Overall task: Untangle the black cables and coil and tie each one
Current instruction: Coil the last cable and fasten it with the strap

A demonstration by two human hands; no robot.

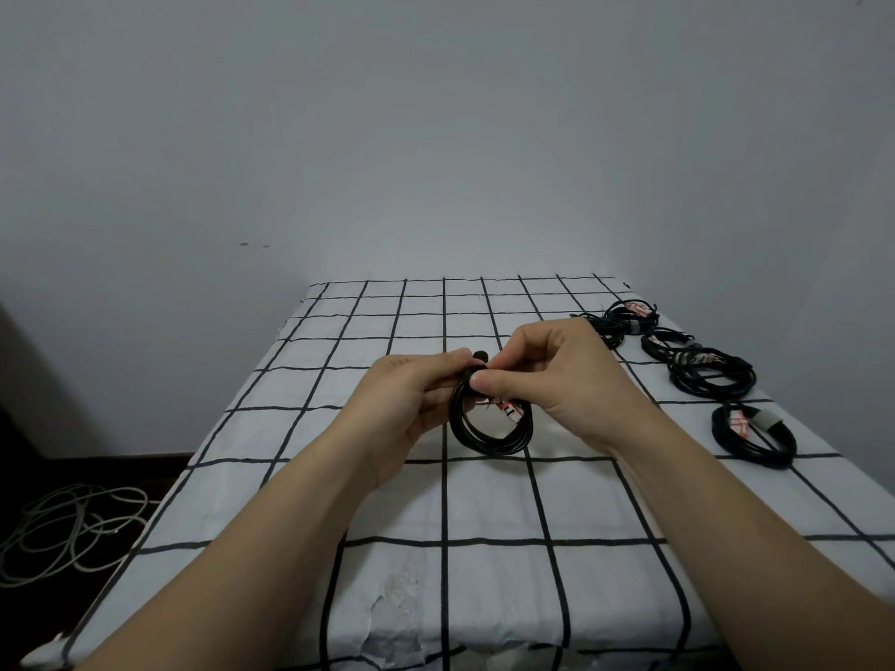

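Two bare forearms (pixel 290 549) reach in over grid-cloth worktop (pixel 484 598). Black cable coil (pixel 484 445) held upright above worktop centre. Left hand (pixel 411 394) grips coil's upper left, right hand (pixel 557 375) pinches its top. Red-and-white tag shows inside loop. Right of coil: tied coils (pixel 721 431) in row on worktop. Far left of coil, lower: grey cable (pixel 72 525) loose on floor.
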